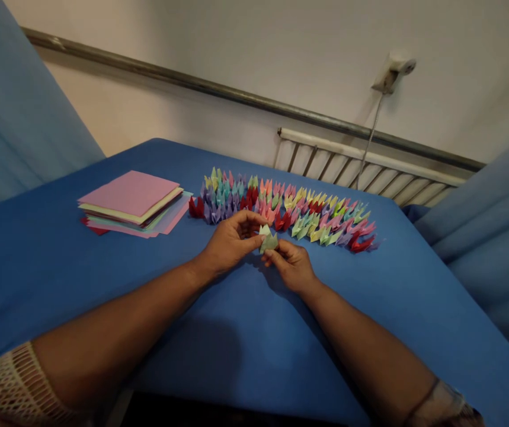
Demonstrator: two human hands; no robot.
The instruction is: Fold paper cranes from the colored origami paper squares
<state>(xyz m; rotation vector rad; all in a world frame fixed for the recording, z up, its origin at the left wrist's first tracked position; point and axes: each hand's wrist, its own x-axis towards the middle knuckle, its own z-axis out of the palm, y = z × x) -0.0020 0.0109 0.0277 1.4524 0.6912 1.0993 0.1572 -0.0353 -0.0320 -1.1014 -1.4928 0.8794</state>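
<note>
Between my two hands is a small pale green origami crane point(269, 241), lifted a little above the blue cloth. My left hand point(235, 237) pinches its upper left side with thumb and fingers. From the lower right, my right hand point(290, 261) grips its other edge between thumb and fingertips. Part of the folded paper is hidden by the fingers. Right behind it stand rows of folded paper cranes point(316, 216) in red, pink, yellow, green, blue and purple.
A stack of coloured square paper point(132, 193), pink on top, lies on the left of the blue-covered table point(183, 367). Along the wall run a metal rail point(201, 86) and a radiator point(325, 160). Blue curtains point(14, 118) hang at both sides.
</note>
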